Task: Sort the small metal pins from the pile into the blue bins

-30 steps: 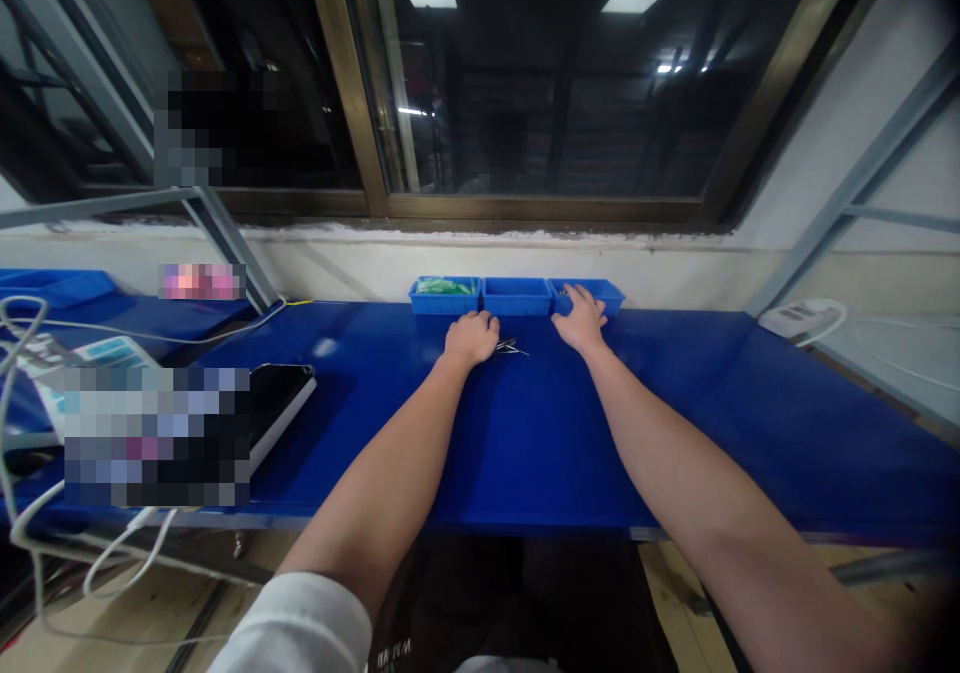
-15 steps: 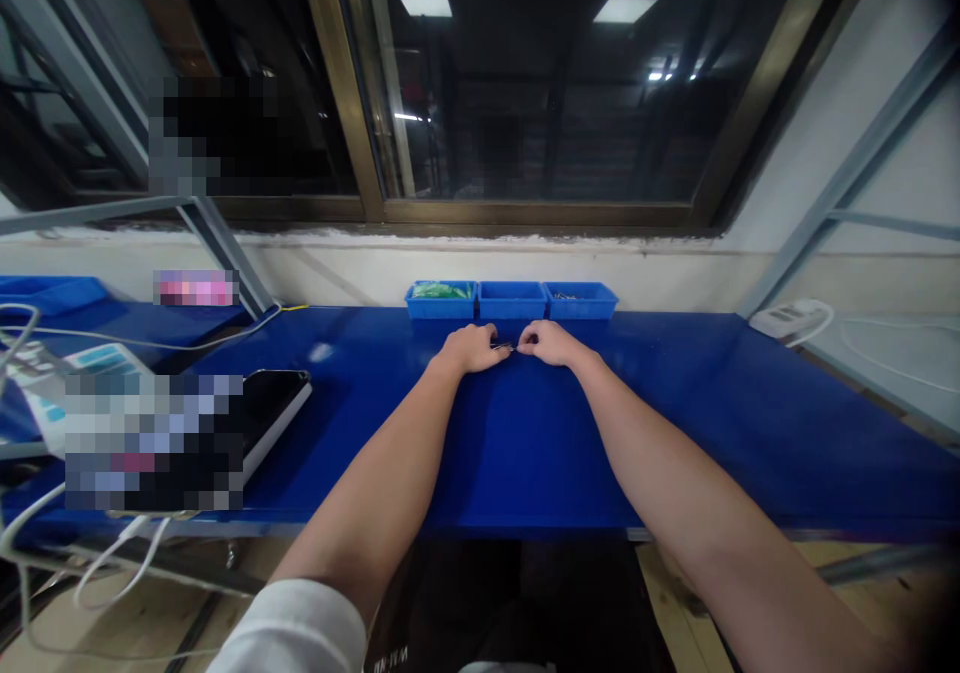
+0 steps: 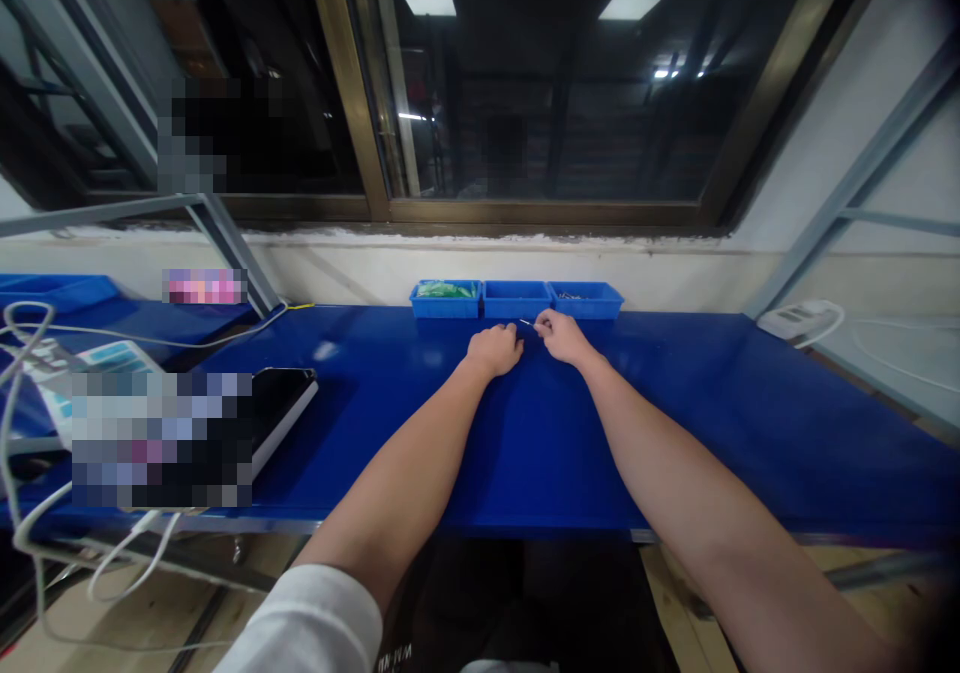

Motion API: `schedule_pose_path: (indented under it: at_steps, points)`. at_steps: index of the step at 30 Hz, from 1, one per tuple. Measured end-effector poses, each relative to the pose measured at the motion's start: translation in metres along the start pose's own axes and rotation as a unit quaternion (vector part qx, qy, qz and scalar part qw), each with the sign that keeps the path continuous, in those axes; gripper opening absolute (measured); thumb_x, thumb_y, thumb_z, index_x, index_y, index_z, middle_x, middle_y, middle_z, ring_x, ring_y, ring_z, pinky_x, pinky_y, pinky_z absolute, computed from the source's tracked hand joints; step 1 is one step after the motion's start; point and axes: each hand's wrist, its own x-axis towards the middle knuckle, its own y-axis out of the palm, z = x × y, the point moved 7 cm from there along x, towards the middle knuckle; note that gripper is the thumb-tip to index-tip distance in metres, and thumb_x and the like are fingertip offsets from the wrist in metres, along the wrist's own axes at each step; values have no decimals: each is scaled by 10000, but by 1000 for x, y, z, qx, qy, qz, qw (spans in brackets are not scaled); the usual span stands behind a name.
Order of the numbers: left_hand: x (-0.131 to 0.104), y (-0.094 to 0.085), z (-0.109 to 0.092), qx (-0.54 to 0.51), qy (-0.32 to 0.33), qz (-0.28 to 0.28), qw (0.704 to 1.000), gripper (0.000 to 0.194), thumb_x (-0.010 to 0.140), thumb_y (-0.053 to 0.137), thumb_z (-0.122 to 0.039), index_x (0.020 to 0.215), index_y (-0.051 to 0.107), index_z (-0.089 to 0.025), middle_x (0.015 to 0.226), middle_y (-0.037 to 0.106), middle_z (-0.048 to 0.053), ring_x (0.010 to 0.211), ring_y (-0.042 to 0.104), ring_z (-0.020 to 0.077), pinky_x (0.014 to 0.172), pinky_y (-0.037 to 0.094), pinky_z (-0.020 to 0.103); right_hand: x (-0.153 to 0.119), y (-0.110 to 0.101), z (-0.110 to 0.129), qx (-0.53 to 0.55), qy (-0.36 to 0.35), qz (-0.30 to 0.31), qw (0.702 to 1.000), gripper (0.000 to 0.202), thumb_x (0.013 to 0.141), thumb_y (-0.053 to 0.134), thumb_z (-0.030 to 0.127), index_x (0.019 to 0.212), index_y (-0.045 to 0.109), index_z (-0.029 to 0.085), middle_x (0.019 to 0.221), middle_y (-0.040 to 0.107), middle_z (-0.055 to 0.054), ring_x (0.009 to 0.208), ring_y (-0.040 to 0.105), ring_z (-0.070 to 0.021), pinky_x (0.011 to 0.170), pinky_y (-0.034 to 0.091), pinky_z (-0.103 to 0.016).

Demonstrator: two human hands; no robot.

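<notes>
Your right hand (image 3: pixel 562 337) is over the far part of the blue table (image 3: pixel 540 443), thumb and forefinger brought together on a thin, pale piece (image 3: pixel 528 323) whose free end points away from your fingers, toward your left. That piece lies between your two hands, just in front of the middle blue bin (image 3: pixel 517 307); it is too small for its exact shape to be told. Your left hand (image 3: pixel 496 350) is beside it and a little nearer to you, back of the hand up and fingers curled down toward the tabletop; you hide its underside, so whether those fingers grip anything cannot be told. Your hands are close together but apart. Beyond them, three bins stand in a row near the wall (image 3: pixel 360 273): the left bin (image 3: pixel 446 310) holds green packets (image 3: pixel 448 290), and the right bin (image 3: pixel 589 309), just behind your right hand, holds small metallic pieces (image 3: pixel 574 296). Well off to your left, a dark-topped device (image 3: pixel 289 390) lies near the table's front edge, partly masked, with white cables (image 3: pixel 163 553) hanging below it. Far to your right, a white block (image 3: pixel 793 319) with a cable rests near the grey metal frame (image 3: pixel 847 193).
</notes>
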Motion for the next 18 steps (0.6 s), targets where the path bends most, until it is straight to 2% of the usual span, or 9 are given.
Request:
schedule_pose_path:
  at_steps: [5,9,12,15,18]
  points:
    - [-2,-9,0,-23,8,-45,999,445,855,424,-509,1158,506,-193,1125,595,135,962,610,277,807,452,361,-2,1,12,24,-23,19,999,91,775,498,206,741,581,197,615,584,4,583,509,-139,603,375,-253]
    - [-1,-14,1,-25,35,-82,996,331,922,331,-385,1070,560,-199,1071,599,110,911,614,234,780,444,332,-1,0,22,57,-42,6,997,85,755,510,234,722,579,198,608,563,11,578,488,-132,611,379,-260]
    - [1,-15,5,-41,32,-88,995,286,926,347,-324,1015,593,-208,1029,605,91,895,608,209,762,438,302,1,0,20,162,-14,-5,987,127,691,590,314,719,586,190,639,578,7,606,511,-133,613,407,-266]
    - [0,-18,7,-72,39,-106,991,288,927,361,-332,990,618,-218,1009,605,81,899,602,203,765,439,295,1,2,12,273,33,0,961,233,602,671,385,688,598,182,599,569,17,561,499,-125,569,409,-266]
    - [-1,-21,4,-106,62,-126,984,298,918,388,-372,1018,622,-217,1027,595,81,913,599,205,793,442,300,0,-4,6,289,49,-32,956,238,585,679,404,639,608,183,570,574,14,544,497,-130,571,414,-280]
